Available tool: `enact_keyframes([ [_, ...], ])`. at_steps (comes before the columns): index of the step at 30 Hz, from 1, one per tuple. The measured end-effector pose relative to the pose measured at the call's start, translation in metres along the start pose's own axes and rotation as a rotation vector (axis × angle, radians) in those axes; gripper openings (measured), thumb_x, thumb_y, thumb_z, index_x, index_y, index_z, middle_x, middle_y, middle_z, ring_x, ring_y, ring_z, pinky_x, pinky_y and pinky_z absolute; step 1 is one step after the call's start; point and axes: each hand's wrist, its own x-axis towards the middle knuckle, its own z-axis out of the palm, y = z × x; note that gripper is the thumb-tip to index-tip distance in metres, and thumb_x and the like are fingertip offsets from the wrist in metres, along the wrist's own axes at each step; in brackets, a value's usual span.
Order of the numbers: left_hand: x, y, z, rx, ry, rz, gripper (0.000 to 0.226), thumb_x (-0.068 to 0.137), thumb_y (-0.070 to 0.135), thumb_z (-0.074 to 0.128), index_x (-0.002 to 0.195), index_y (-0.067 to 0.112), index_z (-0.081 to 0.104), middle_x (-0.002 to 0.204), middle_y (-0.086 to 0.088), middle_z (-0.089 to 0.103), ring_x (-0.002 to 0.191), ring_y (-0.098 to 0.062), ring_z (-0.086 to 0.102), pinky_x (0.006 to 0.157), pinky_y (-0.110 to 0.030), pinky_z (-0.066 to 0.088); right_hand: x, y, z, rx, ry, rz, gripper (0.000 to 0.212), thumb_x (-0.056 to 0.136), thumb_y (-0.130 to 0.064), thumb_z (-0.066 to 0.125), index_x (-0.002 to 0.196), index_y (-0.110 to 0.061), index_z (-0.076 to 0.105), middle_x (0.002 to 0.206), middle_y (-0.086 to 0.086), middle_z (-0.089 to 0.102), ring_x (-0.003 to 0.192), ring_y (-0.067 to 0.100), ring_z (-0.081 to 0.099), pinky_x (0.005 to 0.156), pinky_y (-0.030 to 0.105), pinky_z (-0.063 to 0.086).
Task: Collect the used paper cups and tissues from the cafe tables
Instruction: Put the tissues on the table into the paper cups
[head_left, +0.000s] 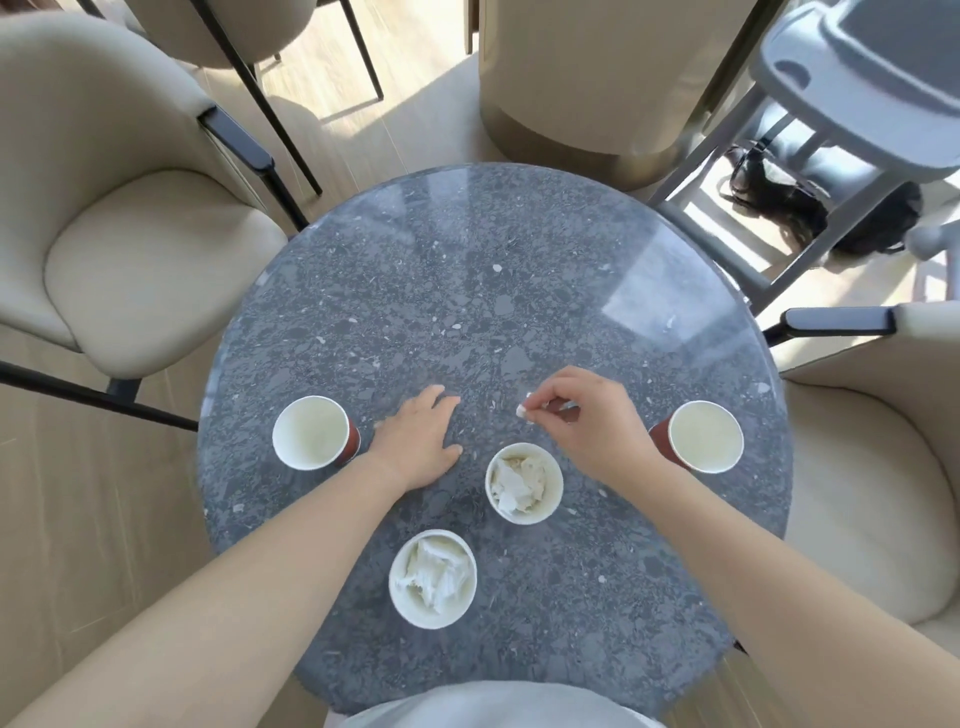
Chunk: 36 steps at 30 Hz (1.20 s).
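Left hand (418, 439) fingers: straight, loosely spread, palm down flat on the table (467, 291), holding nothing.
Right hand (592, 421) fingers: thumb and forefinger pinched narrow on a tissue scrap (522, 408); the rest are curled in.
Tissue scrap: small, white and crumpled, just beyond the middle cup (524, 483); whether it touches the table I cannot tell.
Middle cup, near cup (432, 578): round white paper, upright, each stuffed with crumpled white tissue.
Left cup (311, 432), right cup (701, 436): red outside, pale inside, upright, each just outside a wrist.
Table: round, grey speckled stone look, glossy.
Arms: bare forearms reach in from the near edge, and the right wrist is bent inward.
Around: a beige padded armchair (145, 249) at left, a grey high chair (857, 78) far right.
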Motion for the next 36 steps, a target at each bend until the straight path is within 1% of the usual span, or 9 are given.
enact_keyframes([
  [4, -0.023, 0.012, -0.006, -0.151, 0.111, 0.128, 0.042, 0.088, 0.032, 0.055, 0.128, 0.024, 0.046, 0.138, 0.003, 0.041, 0.127, -0.018, 0.04, 0.104, -0.04, 0.037, -0.034, -0.008, 0.002, -0.001, -0.035, 0.006, 0.006, 0.076, -0.01, 0.073, 0.077, -0.015, 0.07, 0.081, -0.003, 0.064, 0.069, 0.008, 0.059, 0.07, 0.016, 0.049],
  [6, -0.033, 0.016, -0.008, -0.179, 0.134, 0.159, 0.036, 0.088, 0.03, 0.056, 0.123, 0.023, 0.051, 0.133, 0.003, 0.046, 0.124, -0.017, 0.044, 0.104, -0.039, 0.038, -0.044, -0.01, 0.005, -0.015, -0.059, 0.02, 0.005, 0.078, -0.011, 0.071, 0.082, -0.013, 0.071, 0.085, -0.001, 0.066, 0.073, 0.012, 0.061, 0.073, 0.02, 0.049],
  [12, -0.061, 0.019, -0.012, -0.167, 0.177, 0.182, 0.028, 0.088, 0.027, 0.056, 0.116, 0.026, 0.056, 0.128, 0.005, 0.052, 0.119, -0.014, 0.048, 0.1, -0.037, 0.04, -0.061, -0.015, 0.006, -0.053, -0.023, 0.053, 0.014, 0.08, -0.013, 0.068, 0.093, -0.015, 0.07, 0.089, -0.003, 0.068, 0.079, 0.012, 0.063, 0.078, 0.02, 0.049],
  [15, -0.073, 0.015, -0.016, -0.157, 0.283, 0.15, 0.022, 0.087, 0.026, 0.055, 0.108, 0.03, 0.06, 0.115, 0.011, 0.06, 0.106, -0.011, 0.055, 0.086, -0.03, 0.045, -0.067, -0.017, 0.009, -0.101, -0.018, 0.033, 0.013, 0.081, -0.015, 0.067, 0.093, -0.017, 0.069, 0.089, -0.006, 0.065, 0.08, 0.011, 0.059, 0.077, 0.02, 0.047],
  [19, -0.087, 0.0, -0.021, -0.12, 0.422, 0.08, 0.016, 0.087, 0.025, 0.055, 0.101, 0.03, 0.061, 0.103, 0.013, 0.062, 0.096, -0.011, 0.057, 0.072, -0.029, 0.047, -0.077, -0.018, 0.02, -0.235, -0.075, 0.008, 0.016, 0.084, -0.024, 0.063, 0.099, -0.021, 0.066, 0.103, -0.003, 0.065, 0.097, 0.017, 0.056, 0.083, 0.031, 0.045],
  [22, -0.095, -0.014, -0.026, -0.069, 0.431, 0.09, 0.017, 0.086, 0.022, 0.056, 0.102, 0.027, 0.061, 0.103, 0.01, 0.062, 0.096, -0.012, 0.057, 0.071, -0.031, 0.049, -0.08, -0.021, 0.028, -0.305, -0.116, 0.011, 0.019, 0.085, -0.027, 0.061, 0.103, -0.022, 0.065, 0.114, -0.003, 0.063, 0.108, 0.019, 0.053, 0.089, 0.035, 0.045],
  [27, -0.099, -0.029, -0.033, 0.0, 0.409, 0.096, 0.025, 0.083, 0.014, 0.059, 0.105, 0.024, 0.061, 0.109, 0.005, 0.057, 0.093, -0.017, 0.056, 0.072, -0.036, 0.05, -0.076, -0.028, 0.034, -0.429, -0.151, 0.024, 0.025, 0.086, -0.034, 0.058, 0.109, -0.024, 0.061, 0.118, -0.005, 0.06, 0.109, 0.019, 0.051, 0.085, 0.035, 0.046],
  [31, -0.1, -0.043, -0.036, 0.114, 0.482, -0.053, 0.027, 0.081, 0.017, 0.061, 0.108, 0.024, 0.057, 0.11, 0.002, 0.052, 0.102, -0.021, 0.051, 0.078, -0.036, 0.044, -0.081, -0.028, 0.04, -0.536, -0.147, 0.059, 0.032, 0.079, -0.042, 0.065, 0.107, -0.026, 0.061, 0.112, -0.007, 0.062, 0.102, 0.02, 0.056, 0.082, 0.032, 0.041],
  [36, -0.101, -0.058, -0.03, 0.106, 0.406, -0.146, 0.029, 0.084, 0.014, 0.054, 0.108, 0.028, 0.051, 0.104, 0.004, 0.063, 0.096, -0.024, 0.059, 0.079, -0.035, 0.039, -0.088, -0.026, 0.048, -0.669, -0.133, 0.056, 0.026, 0.079, -0.036, 0.065, 0.102, -0.026, 0.064, 0.109, -0.005, 0.065, 0.102, 0.02, 0.056, 0.083, 0.033, 0.031],
])
